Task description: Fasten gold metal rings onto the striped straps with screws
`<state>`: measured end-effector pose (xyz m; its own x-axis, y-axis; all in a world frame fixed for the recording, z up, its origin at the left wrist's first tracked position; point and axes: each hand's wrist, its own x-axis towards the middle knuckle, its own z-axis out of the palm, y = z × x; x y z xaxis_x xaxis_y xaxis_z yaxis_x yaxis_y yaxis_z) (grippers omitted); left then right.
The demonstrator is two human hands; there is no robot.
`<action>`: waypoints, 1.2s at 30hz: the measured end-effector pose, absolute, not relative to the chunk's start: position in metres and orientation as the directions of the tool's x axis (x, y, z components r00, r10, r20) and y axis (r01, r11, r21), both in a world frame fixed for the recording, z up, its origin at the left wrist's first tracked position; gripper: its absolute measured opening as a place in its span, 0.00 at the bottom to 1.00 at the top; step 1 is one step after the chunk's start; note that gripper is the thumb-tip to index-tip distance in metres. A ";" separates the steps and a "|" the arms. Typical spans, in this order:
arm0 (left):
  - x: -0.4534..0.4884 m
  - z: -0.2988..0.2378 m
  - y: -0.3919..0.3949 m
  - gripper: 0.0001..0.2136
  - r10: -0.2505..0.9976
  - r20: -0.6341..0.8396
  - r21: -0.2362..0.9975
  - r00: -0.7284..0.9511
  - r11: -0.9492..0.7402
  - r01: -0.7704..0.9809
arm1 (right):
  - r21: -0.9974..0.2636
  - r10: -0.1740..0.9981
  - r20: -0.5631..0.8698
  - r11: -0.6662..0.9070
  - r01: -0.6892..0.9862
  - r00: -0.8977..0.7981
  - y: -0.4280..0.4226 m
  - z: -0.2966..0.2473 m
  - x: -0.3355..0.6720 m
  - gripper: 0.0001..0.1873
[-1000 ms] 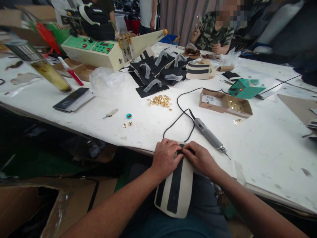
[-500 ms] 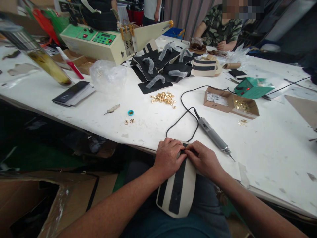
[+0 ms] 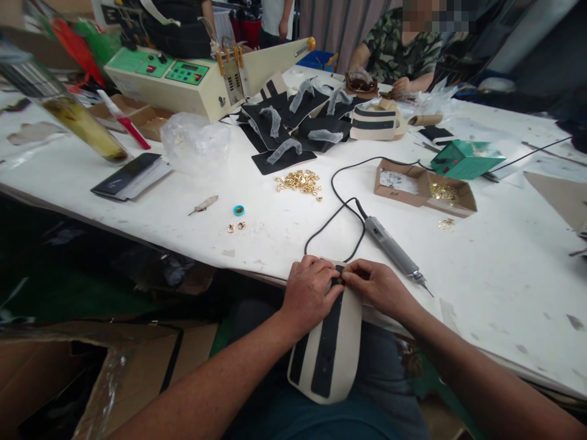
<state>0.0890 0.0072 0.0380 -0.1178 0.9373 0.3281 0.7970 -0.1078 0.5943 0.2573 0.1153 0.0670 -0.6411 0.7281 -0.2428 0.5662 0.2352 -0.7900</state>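
A cream panel with black stripes (image 3: 326,354) hangs over the white table's (image 3: 481,263) near edge onto my lap. My left hand (image 3: 309,294) grips its top edge with curled fingers. My right hand (image 3: 376,286) pinches the same top edge, fingertips meeting the left hand's at the middle black stripe. A corded grey pen-shaped tool (image 3: 394,250) lies on the table just beyond my right hand. A heap of small gold fittings (image 3: 299,181) lies farther back.
Black panels with clear strips (image 3: 293,125) and a cream machine with a green panel (image 3: 183,82) stand at the back. A cardboard tray of gold parts (image 3: 424,192) and a green box (image 3: 465,160) lie right. Another person sits across the table. A cardboard box (image 3: 92,373) stands lower left.
Both hands stay pinched on the panel's top edge with only slight finger shifts. The view has drifted a little.
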 end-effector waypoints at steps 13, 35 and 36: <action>0.089 0.038 0.007 0.07 0.938 0.326 0.596 -0.121 -0.105 0.796 | -0.171 0.906 0.010 0.418 0.892 -0.422 0.196 0.061 0.330 0.26; 0.089 0.041 0.009 0.08 0.951 0.293 0.564 -0.094 -0.093 0.821 | -0.926 0.941 0.016 -0.113 -0.360 -0.337 0.129 0.108 0.229 0.18; 0.089 0.042 0.010 0.08 0.955 0.283 0.561 -0.089 -0.089 0.823 | -0.941 0.930 0.042 -0.086 -0.326 -0.366 0.123 0.105 0.225 0.19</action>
